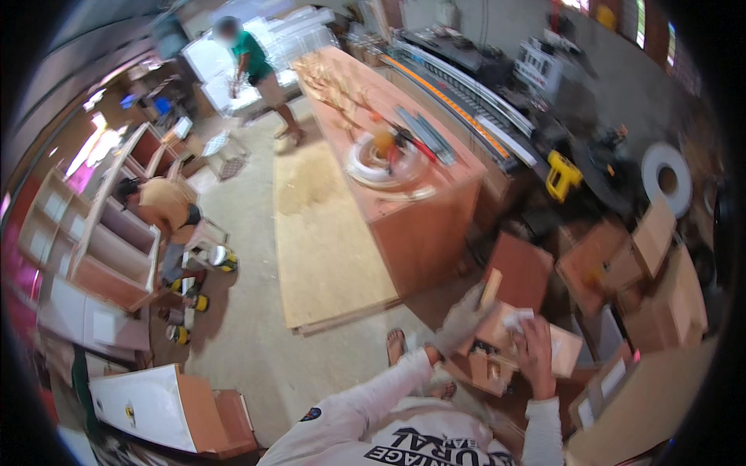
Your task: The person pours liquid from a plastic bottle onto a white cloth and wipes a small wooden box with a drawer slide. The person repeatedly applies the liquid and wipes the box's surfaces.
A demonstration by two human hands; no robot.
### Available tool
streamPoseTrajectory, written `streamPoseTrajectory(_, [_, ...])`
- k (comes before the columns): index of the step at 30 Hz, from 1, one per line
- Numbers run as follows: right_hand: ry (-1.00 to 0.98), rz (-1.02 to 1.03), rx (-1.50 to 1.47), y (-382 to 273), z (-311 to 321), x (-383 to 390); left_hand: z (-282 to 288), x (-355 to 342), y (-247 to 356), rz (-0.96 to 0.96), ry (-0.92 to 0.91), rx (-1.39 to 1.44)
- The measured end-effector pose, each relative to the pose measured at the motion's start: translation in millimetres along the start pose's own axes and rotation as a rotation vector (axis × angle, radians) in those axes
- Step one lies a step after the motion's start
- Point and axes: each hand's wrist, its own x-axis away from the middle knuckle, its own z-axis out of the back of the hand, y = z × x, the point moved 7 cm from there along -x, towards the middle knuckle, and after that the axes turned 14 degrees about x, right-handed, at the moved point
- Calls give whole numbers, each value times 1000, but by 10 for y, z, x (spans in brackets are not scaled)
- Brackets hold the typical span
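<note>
My left hand [464, 317], which looks covered by a greyish glove and is smeared by motion, is closed around a short, pale wood strip [491, 286] that points up and away from me. Close on its right, the bent fingers of my right hand [535, 348] pinch a small white piece [518, 318], too blurred to name. Beneath both hands lie pale wood boards [566, 349] and a small wooden block-like part [489, 371]. A reddish-brown panel [519, 272] leans just beyond them.
A long wooden workbench [427, 241] bears a coil of white edging [386, 172]. Plywood [330, 256] lies along its left side. Wooden offcuts [598, 264] crowd the right, near a yellow power tool [562, 176]. One person [167, 206] bends by cabinets; another [252, 58] stands farther off.
</note>
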Motion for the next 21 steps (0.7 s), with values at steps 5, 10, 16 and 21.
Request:
streamPoseTrajectory(5, [28, 7, -6, -229, -220, -31, 58, 402, 164, -3, -58, -408])
streamPoseTrajectory(10, [71, -224, -330, -73, -81, -168, 68, 681, 420, 163, -181, -702])
streamPoseTrajectory(16, [288, -483, -1375, 229, 2, -67, 389, 782, 1016, 330, -116, -685])
streamPoseTrajectory(21, [27, -430, -2118, -290, -316, -73, 151, 884, 1091, 204, -158, 356])
